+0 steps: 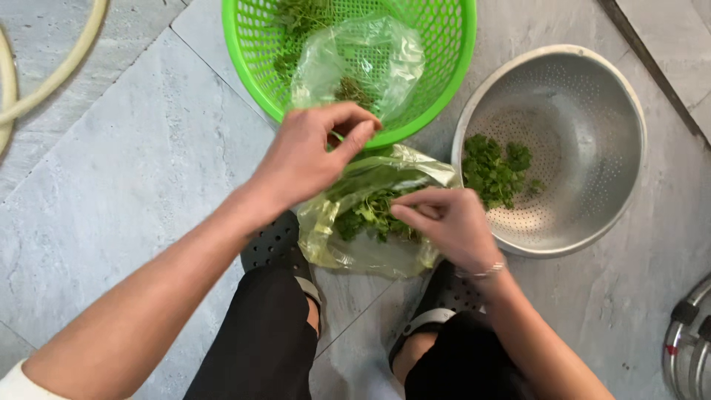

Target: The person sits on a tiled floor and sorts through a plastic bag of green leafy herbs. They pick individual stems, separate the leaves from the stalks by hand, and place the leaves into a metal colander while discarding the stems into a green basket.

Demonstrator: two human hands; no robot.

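Crouching over a grey tiled floor point(133, 170), a person is seen from above, and little open room is left between the things. A clear plastic bag of green herbs point(370, 222) lies on the floor in front of the two dark perforated shoes point(275, 243), hemmed by the rim of a green plastic basket point(452, 67) above it and the rim of a steel colander point(592, 148) to its right. Bare tile is left open only to the left. The left hand point(307, 159) is held raised over the bag's mouth near the basket rim, wrist bent, its grip pinched shut on a thin green sprig point(337, 137). The right hand point(448, 222) is lowered onto the bag, fingers closed on the herbs inside. More herbs lie in the colander.
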